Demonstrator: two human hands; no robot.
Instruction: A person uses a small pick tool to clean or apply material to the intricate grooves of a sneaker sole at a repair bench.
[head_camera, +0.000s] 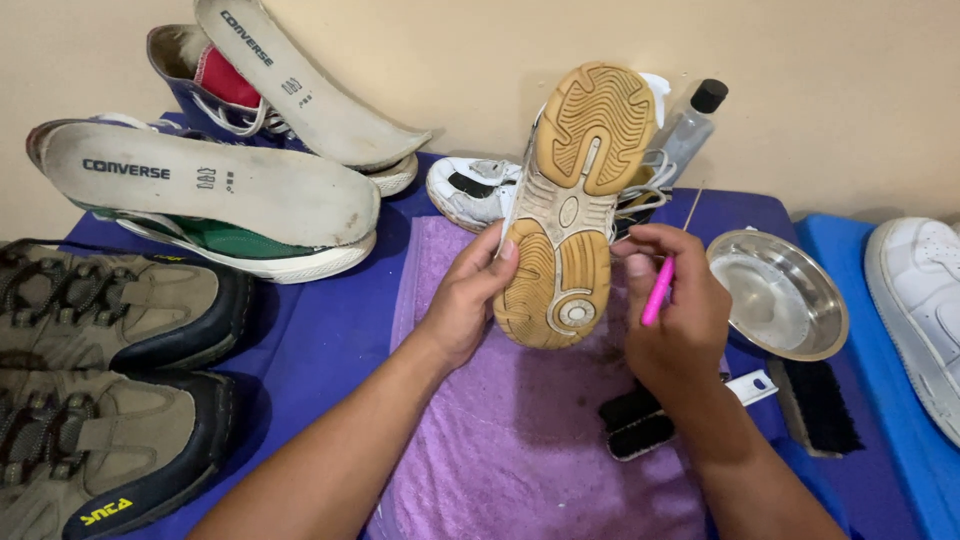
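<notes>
Gripping a worn sneaker (575, 200) along its side edge, the left hand (465, 300) wraps thumb and fingers around the midsole and holds it sole-up, its long axis running nearly upright with the toe toward the wall and the heel down near the purple towel (520, 440). The right hand (675, 320) sits just beside the shoe on its other side, fingers closed on a slim pink-handled pick (660, 285) whose thin metal tip angles up and away; the fingertips touch the sole's edge. The outsole is tan gum rubber with ridged, curved tread and grey-white grime in the middle channel. Below the right wrist lie a small black-bristled brush (635, 425) and a larger brush (815, 400), with a shallow steel bowl (780, 295) beside them. A clear bottle (690, 125) stands at the back. Toward the blue cloth's left edge rest brown hiking shoes (100, 380) and canvas sneakers with insoles (210, 185) laid on top.
</notes>
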